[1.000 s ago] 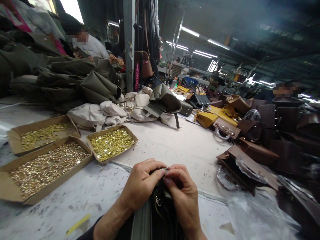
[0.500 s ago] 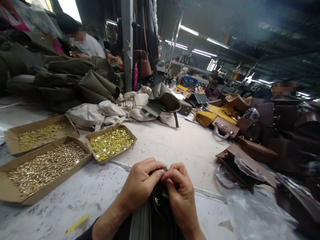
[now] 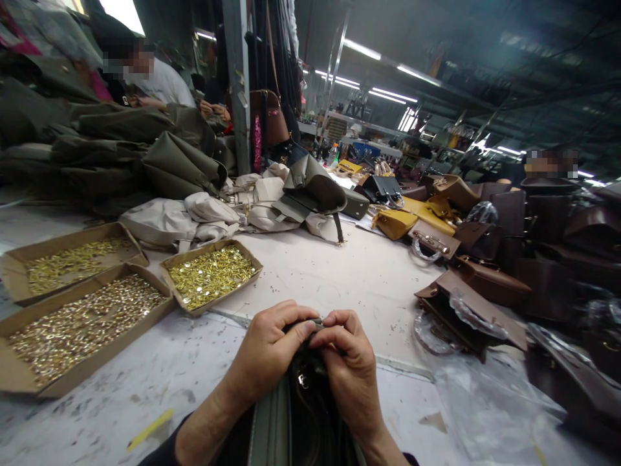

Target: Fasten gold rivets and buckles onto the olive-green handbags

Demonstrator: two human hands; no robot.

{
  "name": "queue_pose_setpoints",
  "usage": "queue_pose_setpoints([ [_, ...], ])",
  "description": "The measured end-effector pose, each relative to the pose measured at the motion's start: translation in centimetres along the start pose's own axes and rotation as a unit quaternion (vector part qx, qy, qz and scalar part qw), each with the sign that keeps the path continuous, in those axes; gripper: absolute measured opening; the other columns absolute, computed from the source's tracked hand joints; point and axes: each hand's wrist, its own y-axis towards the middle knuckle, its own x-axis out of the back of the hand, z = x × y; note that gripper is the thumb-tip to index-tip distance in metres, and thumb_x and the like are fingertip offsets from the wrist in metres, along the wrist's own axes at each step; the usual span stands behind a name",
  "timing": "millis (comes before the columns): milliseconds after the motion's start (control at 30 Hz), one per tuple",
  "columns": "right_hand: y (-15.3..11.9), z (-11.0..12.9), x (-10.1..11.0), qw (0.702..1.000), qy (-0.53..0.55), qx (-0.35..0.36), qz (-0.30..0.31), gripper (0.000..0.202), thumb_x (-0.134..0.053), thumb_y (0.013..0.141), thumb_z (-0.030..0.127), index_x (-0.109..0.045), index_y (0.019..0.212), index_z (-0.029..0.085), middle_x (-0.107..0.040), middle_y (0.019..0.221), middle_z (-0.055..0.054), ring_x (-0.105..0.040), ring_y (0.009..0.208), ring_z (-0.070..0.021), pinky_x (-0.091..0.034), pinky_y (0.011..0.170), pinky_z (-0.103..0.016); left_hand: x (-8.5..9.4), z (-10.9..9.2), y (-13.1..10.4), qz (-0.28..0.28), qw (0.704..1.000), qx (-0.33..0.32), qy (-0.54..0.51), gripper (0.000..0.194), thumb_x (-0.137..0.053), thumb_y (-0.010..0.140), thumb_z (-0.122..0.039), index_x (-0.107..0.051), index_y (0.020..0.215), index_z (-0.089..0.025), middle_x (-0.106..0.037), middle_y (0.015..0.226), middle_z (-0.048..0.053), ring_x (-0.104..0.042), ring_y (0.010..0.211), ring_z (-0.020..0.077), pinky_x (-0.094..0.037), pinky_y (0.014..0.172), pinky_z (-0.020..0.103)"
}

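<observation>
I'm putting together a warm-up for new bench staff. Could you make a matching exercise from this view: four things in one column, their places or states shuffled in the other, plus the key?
Things
1. dark piece
2. cardboard boxes
3. yellow bags
4. clear plastic

Places or states
A. spread at the lower right of the view
B. at the left, holding small shiny parts
C. at the far side, right of centre
D. held by the left hand and right hand

Pairs: 1-D, 2-B, 3-C, 4-A
</observation>
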Motion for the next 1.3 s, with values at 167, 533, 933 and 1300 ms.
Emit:
queue_pose_setpoints([
  [167, -0.1, 0.0, 0.1, 0.999, -0.019, 0.026, -0.012, 0.021, -0.063, 0.093, 0.012, -0.076, 0.093, 0.029, -0.058, 0.101, -0.002, -0.061, 0.094, -0.0167, -0.053, 0.079, -0.026, 0.6, 0.3, 0.1, 0.026, 0.999, 0.032, -0.035, 0.023, -0.062, 0.089, -0.031, -0.079, 0.099, -0.019, -0.078, 0.097, 0.006, -0.070, 0.091, 0.0214, -0.053, 0.085, 0.029],
  [533, 0.1, 0.0, 0.3, 0.996, -0.049, 0.062, -0.027, 0.023, -0.062, 0.092, 0.008, -0.073, 0.092, 0.028, -0.063, 0.098, -0.001, -0.065, 0.092, -0.0158, -0.053, 0.078, -0.025, 0.7, 0.3, -0.1, 0.082, 0.989, 0.070, -0.100, 0.034, -0.061, 0.078, -0.016, -0.073, 0.110, -0.017, -0.079, 0.103, 0.004, -0.073, 0.098, 0.0218, -0.056, 0.086, 0.027],
  [933, 0.1, 1.0, 1.6, 0.982, -0.184, 0.041, 0.004, 0.029, -0.065, 0.086, 0.010, -0.066, 0.110, 0.026, -0.069, 0.101, -0.001, -0.064, 0.094, -0.0202, -0.049, 0.081, -0.032, -0.4, 0.8, -1.2, -0.029, 0.992, -0.035, 0.120, 0.040, -0.059, 0.079, -0.011, -0.070, 0.115, -0.026, -0.076, 0.111, -0.001, -0.072, 0.103, 0.0187, -0.055, 0.094, 0.028],
  [1300, 0.0, 1.0, 1.7, 0.992, -0.126, -0.007, -0.007, 0.023, -0.059, 0.083, 0.011, -0.065, 0.102, 0.022, -0.069, 0.092, 0.000, -0.066, 0.086, -0.0189, -0.050, 0.078, -0.030, -0.6, 0.8, -1.1, -0.062, 0.974, -0.183, 0.118, 0.044, -0.055, 0.079, -0.004, -0.069, 0.115, -0.024, -0.077, 0.108, -0.003, -0.073, 0.100, 0.0123, -0.057, 0.091, 0.019],
])
